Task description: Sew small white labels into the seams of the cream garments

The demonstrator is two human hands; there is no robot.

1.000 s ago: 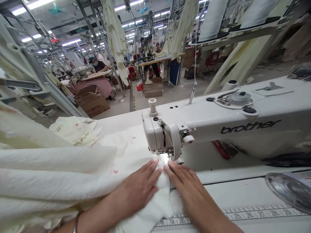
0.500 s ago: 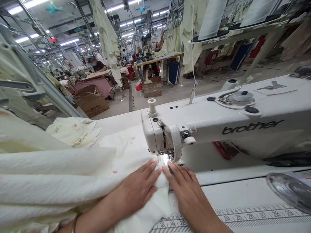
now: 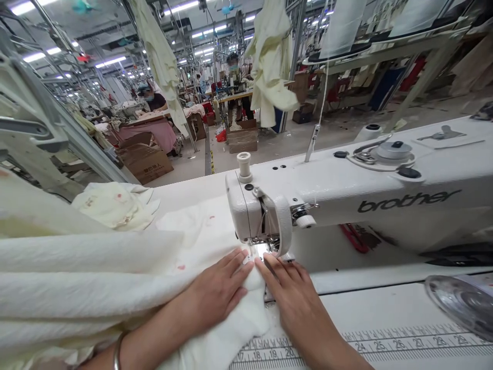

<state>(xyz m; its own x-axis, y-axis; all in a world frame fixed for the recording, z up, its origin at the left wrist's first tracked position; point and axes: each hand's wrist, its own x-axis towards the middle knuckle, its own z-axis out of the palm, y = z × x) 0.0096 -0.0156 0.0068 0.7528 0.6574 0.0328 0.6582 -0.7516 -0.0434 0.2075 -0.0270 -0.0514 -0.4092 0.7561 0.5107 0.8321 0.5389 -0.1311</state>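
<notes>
At the near edge, a ruler scale (image 3: pixel 370 345) runs along the table (image 3: pixel 360 311). Just beyond, the left hand (image 3: pixel 213 292) lies flat on the white cloth (image 3: pixel 185 254), fingers narrowly set and gripping nothing; the right hand (image 3: pixel 293 295) rests palm down at the cloth's right edge, fingers slightly parted, with any pinch beneath them impossible to tell. The cloth spreads left from beneath the head of the sewing machine (image 3: pixel 252 208). The step in hand appears to be guiding cloth under the needle; the next move would call for light, even pressure, edge aligned, fingertips clear. Farther left lies a crumpled piece (image 3: pixel 115 204); beyond, a carton (image 3: pixel 144 160) stands on the floor.
</notes>
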